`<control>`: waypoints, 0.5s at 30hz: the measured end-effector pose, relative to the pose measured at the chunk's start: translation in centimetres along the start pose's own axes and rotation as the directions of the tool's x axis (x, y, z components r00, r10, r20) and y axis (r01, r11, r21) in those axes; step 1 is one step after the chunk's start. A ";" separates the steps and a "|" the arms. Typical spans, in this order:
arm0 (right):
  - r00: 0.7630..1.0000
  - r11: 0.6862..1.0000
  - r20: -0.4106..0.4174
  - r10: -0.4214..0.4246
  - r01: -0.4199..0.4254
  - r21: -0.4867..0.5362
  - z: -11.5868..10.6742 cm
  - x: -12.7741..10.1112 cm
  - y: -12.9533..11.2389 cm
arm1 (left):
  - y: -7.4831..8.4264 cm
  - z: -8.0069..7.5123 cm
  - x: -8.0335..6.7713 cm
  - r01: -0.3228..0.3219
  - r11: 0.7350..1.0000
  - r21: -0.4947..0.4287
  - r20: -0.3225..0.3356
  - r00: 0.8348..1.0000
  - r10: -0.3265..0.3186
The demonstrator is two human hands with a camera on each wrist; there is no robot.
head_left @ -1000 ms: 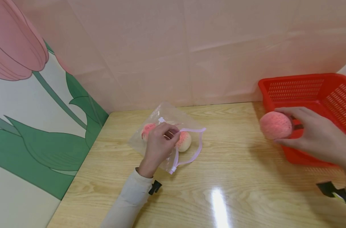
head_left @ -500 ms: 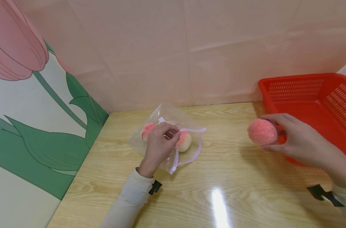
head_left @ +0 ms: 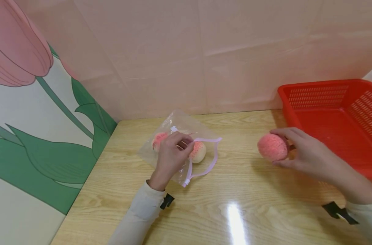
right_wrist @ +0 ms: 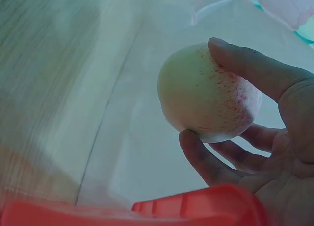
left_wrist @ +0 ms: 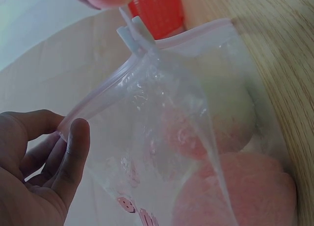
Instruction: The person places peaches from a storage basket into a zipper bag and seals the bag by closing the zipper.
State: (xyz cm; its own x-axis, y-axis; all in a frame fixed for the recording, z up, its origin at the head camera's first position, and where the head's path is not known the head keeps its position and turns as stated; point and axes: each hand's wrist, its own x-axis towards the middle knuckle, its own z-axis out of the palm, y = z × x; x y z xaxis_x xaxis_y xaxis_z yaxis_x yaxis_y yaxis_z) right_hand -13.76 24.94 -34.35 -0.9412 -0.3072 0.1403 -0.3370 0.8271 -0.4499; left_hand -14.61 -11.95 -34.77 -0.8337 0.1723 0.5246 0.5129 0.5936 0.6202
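Note:
A clear zip bag (head_left: 177, 119) with a pink-edged mouth lies on the table, its mouth gaping toward the right. My left hand (head_left: 171, 154) pinches the bag's upper lip between thumb and fingers, lifting it. Two peaches rest inside: one peach (head_left: 199, 153) close to the mouth, another peach (head_left: 159, 140) deeper in, partly behind the hand. To the right, my right hand (head_left: 313, 156) holds a third peach (head_left: 272, 147) above the table. The right wrist view shows that peach (right_wrist: 206, 93) pale with red speckles, gripped between thumb and fingertips.
A red plastic basket (head_left: 288, 107) with slotted sides stands on the right, behind my right forearm. The wooden table (head_left: 235, 129) meets a pink-covered wall (head_left: 161, 68) at the back. A tulip-painted panel (head_left: 42, 149) runs along the left.
My right hand has moved left and slightly toward me with the peach, from over the basket's edge to beside it. The left hand and bag have stayed put.

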 end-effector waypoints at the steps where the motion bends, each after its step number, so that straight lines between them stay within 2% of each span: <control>1: 1.000 1.000 -0.003 -0.004 0.004 0.001 0.1 0.0 -0.1 | 0.0 0.0 0.0 -0.001 1.000 0.001 -0.001 1.000 0.001; 8: 0.995 0.996 -0.049 -0.082 0.083 0.015 1.4 0.5 -0.8 | -0.1 -0.1 0.0 0.005 1.000 0.001 -0.006 1.000 -0.005; 15: 0.994 0.994 -0.036 -0.099 0.100 0.047 2.7 0.7 -1.7 | -0.1 -0.2 0.0 -0.004 1.000 0.015 -0.011 1.000 0.004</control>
State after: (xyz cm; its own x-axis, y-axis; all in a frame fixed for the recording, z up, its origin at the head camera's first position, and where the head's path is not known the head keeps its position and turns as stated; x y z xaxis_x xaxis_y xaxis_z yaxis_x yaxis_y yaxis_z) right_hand -13.75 22.09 -35.91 -0.9035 -0.3704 0.2156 -0.4284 0.7692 -0.4742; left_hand -14.65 -12.13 -34.69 -0.8295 0.1660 0.5333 0.5129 0.6044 0.6096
